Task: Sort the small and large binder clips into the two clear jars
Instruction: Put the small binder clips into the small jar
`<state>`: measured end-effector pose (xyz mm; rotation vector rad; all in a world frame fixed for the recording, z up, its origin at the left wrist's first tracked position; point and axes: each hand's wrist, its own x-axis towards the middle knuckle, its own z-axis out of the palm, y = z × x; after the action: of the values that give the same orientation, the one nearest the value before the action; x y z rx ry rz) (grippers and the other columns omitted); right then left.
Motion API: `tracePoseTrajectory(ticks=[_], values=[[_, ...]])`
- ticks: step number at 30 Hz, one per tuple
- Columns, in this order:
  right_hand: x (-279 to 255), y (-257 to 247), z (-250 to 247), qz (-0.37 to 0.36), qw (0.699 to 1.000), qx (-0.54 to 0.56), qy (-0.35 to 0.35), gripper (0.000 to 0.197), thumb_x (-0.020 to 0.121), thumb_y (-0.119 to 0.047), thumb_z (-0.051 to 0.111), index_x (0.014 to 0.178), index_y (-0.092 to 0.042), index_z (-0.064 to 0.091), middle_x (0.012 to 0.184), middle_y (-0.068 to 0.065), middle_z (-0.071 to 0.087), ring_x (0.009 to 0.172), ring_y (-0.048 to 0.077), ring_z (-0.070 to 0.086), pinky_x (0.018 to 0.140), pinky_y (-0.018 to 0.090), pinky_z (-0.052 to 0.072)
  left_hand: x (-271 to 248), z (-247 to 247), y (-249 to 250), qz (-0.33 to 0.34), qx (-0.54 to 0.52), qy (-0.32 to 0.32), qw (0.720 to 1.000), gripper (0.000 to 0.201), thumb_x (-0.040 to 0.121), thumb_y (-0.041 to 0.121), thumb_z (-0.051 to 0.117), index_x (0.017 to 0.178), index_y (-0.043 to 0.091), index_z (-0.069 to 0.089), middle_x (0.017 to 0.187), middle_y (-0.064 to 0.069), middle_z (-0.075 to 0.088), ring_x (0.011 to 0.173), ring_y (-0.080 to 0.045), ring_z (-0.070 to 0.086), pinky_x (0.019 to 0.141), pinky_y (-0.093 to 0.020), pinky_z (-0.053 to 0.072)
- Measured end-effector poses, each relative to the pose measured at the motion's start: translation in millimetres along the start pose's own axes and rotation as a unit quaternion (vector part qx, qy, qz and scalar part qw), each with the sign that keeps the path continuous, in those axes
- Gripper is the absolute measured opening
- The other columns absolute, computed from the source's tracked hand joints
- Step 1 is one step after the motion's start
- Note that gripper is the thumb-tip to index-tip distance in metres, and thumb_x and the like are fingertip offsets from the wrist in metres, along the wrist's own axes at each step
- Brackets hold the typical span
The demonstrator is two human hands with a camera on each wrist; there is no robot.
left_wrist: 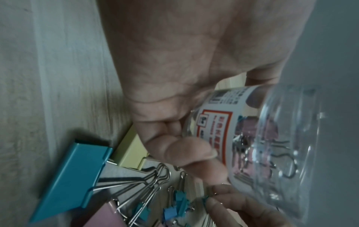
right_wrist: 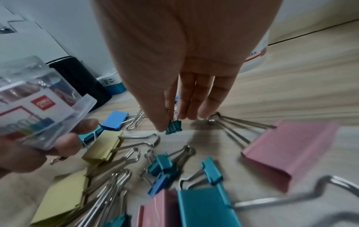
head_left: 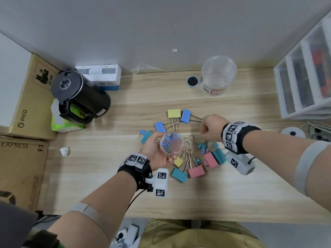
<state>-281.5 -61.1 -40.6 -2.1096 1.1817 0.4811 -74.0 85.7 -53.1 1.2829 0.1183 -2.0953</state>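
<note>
Your right hand [right_wrist: 186, 64] is pinching a tiny teal clip [right_wrist: 173, 125] by its thin wire handles, with just the thumb and first finger. The clip hangs in the air above the desk [head_left: 232, 190], over the pile of clips. Your left hand [head_left: 157, 153] has its fingers wrapped round the small jar [head_left: 171, 143] and holds it up above the pile, mouth facing up. A few little clips already lie inside it.

Here is what could go wrong. The pinch is only on the wires, so the clip can swing or slip out and fall back into the pile. Then you would have to hunt for it among the other small ones [right_wrist: 163, 165] that look just like it.

The jar mouth is not wide. If you let go too early, the clip could hit the rim and bounce off. Bring it right over the opening first.

The jar looks a bit tipped in the left wrist view, though that picture is blurry, so I am not sure. If it tips more, the clips inside could spill.

Mind the big clips [head_left: 196, 171] right under your hands. Their long handles stick up and could catch your fingers.

The big jar [head_left: 218, 75] stands far back on the desk, well apart from the pile. It looks to have nothing in it yet.
</note>
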Motion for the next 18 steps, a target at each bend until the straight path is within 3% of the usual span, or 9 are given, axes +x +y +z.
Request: tracePoseTrajectory(ticks=[2,4,7,10,14,18], values=[[-4.3,0.8,5.8,-0.001,1.000,-0.016,-0.011,0.013,0.079,-0.022,0.068,0.067,-0.026,0.065,0.081,-0.008,0.065,0.078,0.015,0.063,0.068,0.028,0.054,0.3,2.4,0.3,-0.008,0.004,0.000,1.000,0.051,0.086,0.045,0.044,0.102,0.006,0.074,0.123,-0.024,0.050,0.060,-0.022,0.055,0.054,-0.026,0.042],[-5.8,0.0,13.1,-0.011,0.999,-0.027,-0.028,0.015,0.079,-0.021,0.067,0.066,-0.025,0.063,0.080,-0.007,0.065,0.079,0.017,0.063,0.068,0.028,0.053,0.7,2.8,-0.3,-0.012,0.010,0.004,1.000,0.054,0.088,0.046,0.043,0.106,0.005,0.072,0.122,-0.024,0.049,0.061,-0.022,0.054,0.054,-0.026,0.042],[-8.9,-0.4,21.2,-0.029,0.998,-0.031,-0.041,0.005,0.077,-0.020,0.068,0.080,-0.023,0.065,0.091,-0.003,0.067,0.086,0.019,0.064,0.075,0.031,0.055,0.3,4.2,-2.1,-0.015,0.022,0.007,1.000,0.057,0.089,0.048,0.042,0.118,0.004,0.063,0.119,-0.023,0.054,0.062,-0.022,0.053,0.054,-0.025,0.041],[-11.5,-1.3,26.2,-0.054,0.997,-0.033,-0.031,0.021,0.074,-0.023,0.071,0.094,-0.022,0.063,0.100,-0.003,0.060,0.094,0.019,0.058,0.079,0.032,0.052,-1.2,4.9,-4.5,-0.014,0.033,0.009,0.999,0.057,0.087,0.047,0.044,0.122,0.004,0.060,0.118,-0.024,0.059,0.063,-0.022,0.053,0.055,-0.027,0.039],[-14.9,0.1,31.5,-0.079,0.995,-0.058,-0.024,0.044,0.071,-0.032,0.076,0.111,-0.024,0.060,0.110,-0.002,0.052,0.108,0.021,0.049,0.091,0.036,0.047,-2.7,3.6,-8.0,-0.004,0.036,0.014,0.999,0.062,0.081,0.047,0.052,0.127,0.006,0.057,0.125,-0.026,0.054,0.063,-0.023,0.053,0.057,-0.029,0.037],[-15.1,-1.5,38.8,-0.082,0.995,-0.051,-0.027,0.060,0.073,-0.031,0.079,0.129,-0.029,0.057,0.122,0.001,0.047,0.118,0.023,0.043,0.100,0.036,0.040,-4.9,4.6,-8.9,0.002,0.038,0.013,0.999,0.059,0.082,0.045,0.050,0.124,0.005,0.059,0.121,-0.026,0.058,0.063,-0.023,0.053,0.058,-0.030,0.036]])
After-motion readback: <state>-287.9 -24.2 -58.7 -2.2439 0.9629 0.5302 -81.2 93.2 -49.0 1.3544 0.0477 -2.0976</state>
